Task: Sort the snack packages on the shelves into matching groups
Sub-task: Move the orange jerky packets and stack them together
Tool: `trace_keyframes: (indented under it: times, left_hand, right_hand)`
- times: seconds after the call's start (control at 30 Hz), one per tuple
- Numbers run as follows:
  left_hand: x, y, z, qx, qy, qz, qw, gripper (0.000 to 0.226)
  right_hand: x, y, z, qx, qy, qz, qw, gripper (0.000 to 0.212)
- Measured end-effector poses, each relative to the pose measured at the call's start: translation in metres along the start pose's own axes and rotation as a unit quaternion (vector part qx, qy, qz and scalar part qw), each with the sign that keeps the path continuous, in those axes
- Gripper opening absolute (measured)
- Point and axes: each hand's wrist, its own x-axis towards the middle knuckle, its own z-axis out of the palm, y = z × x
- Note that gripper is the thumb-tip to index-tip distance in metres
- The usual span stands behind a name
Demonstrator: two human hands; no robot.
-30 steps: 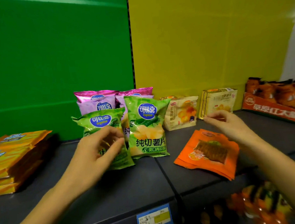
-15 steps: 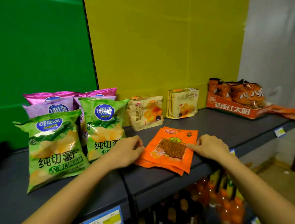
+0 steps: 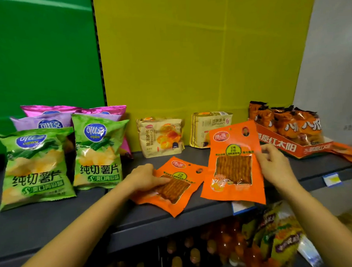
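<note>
My right hand (image 3: 273, 165) grips the right edge of an orange spicy-strip packet (image 3: 233, 163) and holds it upright above the grey shelf (image 3: 54, 221). My left hand (image 3: 144, 178) presses flat on the remaining stack of orange packets (image 3: 173, 192) lying on the shelf. Two green chip bags (image 3: 35, 165) (image 3: 97, 149) stand at the left. Behind them are pink chip bags (image 3: 49, 118). Two beige croissant packs (image 3: 161, 136) (image 3: 203, 130) lean against the yellow back wall.
A red display box (image 3: 282, 147) full of orange snack bags (image 3: 287, 122) sits at the right end of the shelf. Bottles (image 3: 184, 254) and more snack bags (image 3: 280, 235) fill the shelf below. Green and yellow panels form the back wall.
The view has shifted right. My right hand has lifted one orange packet off the stack and stood it upright. My left hand has moved onto the stack and holds it down.
</note>
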Motion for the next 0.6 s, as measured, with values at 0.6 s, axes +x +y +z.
trace_keyframes:
  times: [0.6]
  left_hand:
    - [-0.166, -0.067, -0.086, -0.265, 0.431, 0.048, 0.861, 0.005]
  right_hand:
    - [0.010, -0.089, 0.051, 0.379, -0.184, -0.011, 0.907, 0.014]
